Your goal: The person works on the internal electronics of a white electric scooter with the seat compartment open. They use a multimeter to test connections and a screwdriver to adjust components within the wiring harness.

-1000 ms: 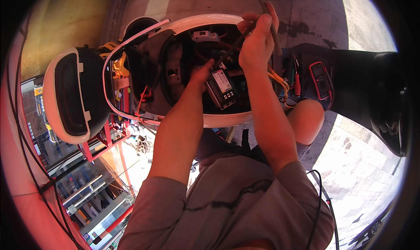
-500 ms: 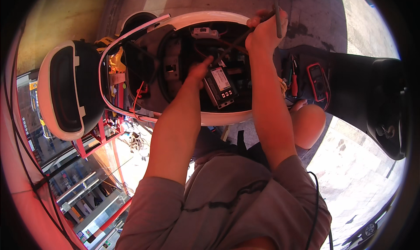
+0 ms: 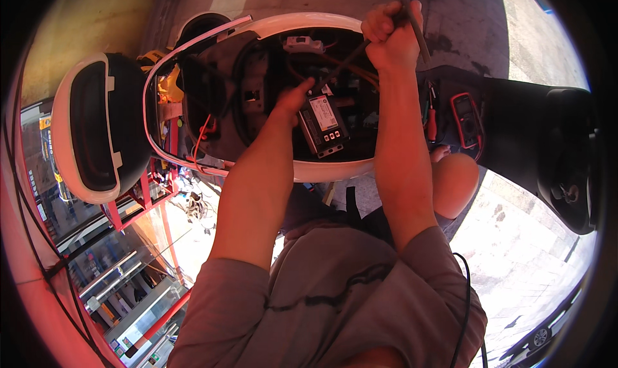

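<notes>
A black controller box (image 3: 324, 120) with a white label and several small terminals sits tilted in the open body of a white scooter (image 3: 325, 170). My left hand (image 3: 295, 102) is closed on the box's upper left edge, thumb up; its other fingers are mostly hidden. From near the top of the box a dark cable (image 3: 351, 60) rises toward the far right. Gripped around this cable, my right hand (image 3: 394, 38) is raised over the far right rim of the opening, and a dark length sticks out past the fist.
A white connector block (image 3: 303, 44) lies at the compartment's far side. Right of the opening are a red multimeter (image 3: 467, 120) and a red-handled screwdriver (image 3: 432, 122), by the black seat (image 3: 570, 149). A black-and-white top case (image 3: 96, 130) stands at left over a red rack (image 3: 138, 204).
My right hand has moved slightly away and to the right, and the cable it grips now slants differently past the fist. My left hand and the box have barely moved.
</notes>
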`<state>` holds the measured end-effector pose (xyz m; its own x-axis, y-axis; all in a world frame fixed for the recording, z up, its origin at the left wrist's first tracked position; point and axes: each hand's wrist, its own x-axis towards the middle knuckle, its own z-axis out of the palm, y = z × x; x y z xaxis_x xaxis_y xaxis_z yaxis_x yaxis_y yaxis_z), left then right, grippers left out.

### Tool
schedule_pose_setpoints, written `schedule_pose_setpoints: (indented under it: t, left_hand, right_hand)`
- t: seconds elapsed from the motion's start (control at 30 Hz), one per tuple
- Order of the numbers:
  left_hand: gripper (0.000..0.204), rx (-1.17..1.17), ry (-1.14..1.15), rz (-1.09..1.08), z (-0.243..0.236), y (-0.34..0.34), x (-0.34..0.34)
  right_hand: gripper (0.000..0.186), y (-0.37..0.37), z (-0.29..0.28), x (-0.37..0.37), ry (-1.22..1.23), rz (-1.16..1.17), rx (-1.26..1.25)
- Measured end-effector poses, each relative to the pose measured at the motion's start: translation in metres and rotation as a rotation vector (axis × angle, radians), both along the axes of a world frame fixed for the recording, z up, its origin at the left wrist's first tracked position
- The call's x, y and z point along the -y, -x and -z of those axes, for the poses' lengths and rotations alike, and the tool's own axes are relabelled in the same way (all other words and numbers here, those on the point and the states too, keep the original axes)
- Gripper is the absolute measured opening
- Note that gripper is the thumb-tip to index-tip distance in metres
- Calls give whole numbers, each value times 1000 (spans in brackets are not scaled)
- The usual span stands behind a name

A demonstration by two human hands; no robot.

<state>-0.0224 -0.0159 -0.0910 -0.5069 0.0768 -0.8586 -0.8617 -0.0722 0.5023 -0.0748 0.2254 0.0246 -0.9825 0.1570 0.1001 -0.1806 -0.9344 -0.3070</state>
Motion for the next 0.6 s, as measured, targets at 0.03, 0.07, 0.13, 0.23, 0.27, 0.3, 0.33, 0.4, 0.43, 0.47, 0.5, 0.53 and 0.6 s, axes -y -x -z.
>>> schedule_pose_setpoints:
  t: [0.03, 0.07, 0.13, 0.23, 0.27, 0.3, 0.33, 0.4, 0.43, 0.47, 0.5, 0.53, 0.6]
  left_hand:
    - [39, 13, 17, -9, 3, -1, 1]
    - [39, 6, 16, -14, 5, -1, 1]
    - [39, -11, 47, -25, 7, -1, 1]
    - [39, -35, 118, -28, 3, -2, -1]
    - [40, -39, 127, -23, -1, -3, -2]
    - [40, -40, 147, -23, -5, -2, -4]
    - [41, -56, 192, -38, -9, -2, -6]
    - [42, -82, 294, -83, -15, -6, -10]
    - [43, -54, 273, -68, -17, -6, -10]
    - [44, -40, 232, -51, -19, -5, -9]
    - [45, -43, 186, -39, -19, -3, -8]
    - [44, -40, 176, -30, -18, 0, -9]
    - [43, -13, 184, -30, -15, -1, -7]
  right_hand:
    - [41, 0, 1, 6, -129, 205, 193]
    - [38, 1, 1, 15, -259, 408, 384]
    - [26, -1, -2, 25, -450, 642, 483]
    - [26, -9, -10, 37, -634, 847, 456]
    - [29, -13, -12, 38, -578, 796, 444]
    - [32, -16, -13, 35, -522, 747, 428]
    - [36, -17, -14, 33, -467, 699, 410]
    - [42, -13, -14, 16, -35, 112, -1]
    - [45, -11, -14, 9, 182, -182, -204]
    - [44, -7, -14, 7, 171, -250, -243]
    - [42, -5, -14, 5, 54, -43, -21]
    - [40, -4, -15, 9, -61, 163, 198]
    - [23, -11, -16, 21, -232, 493, 517]
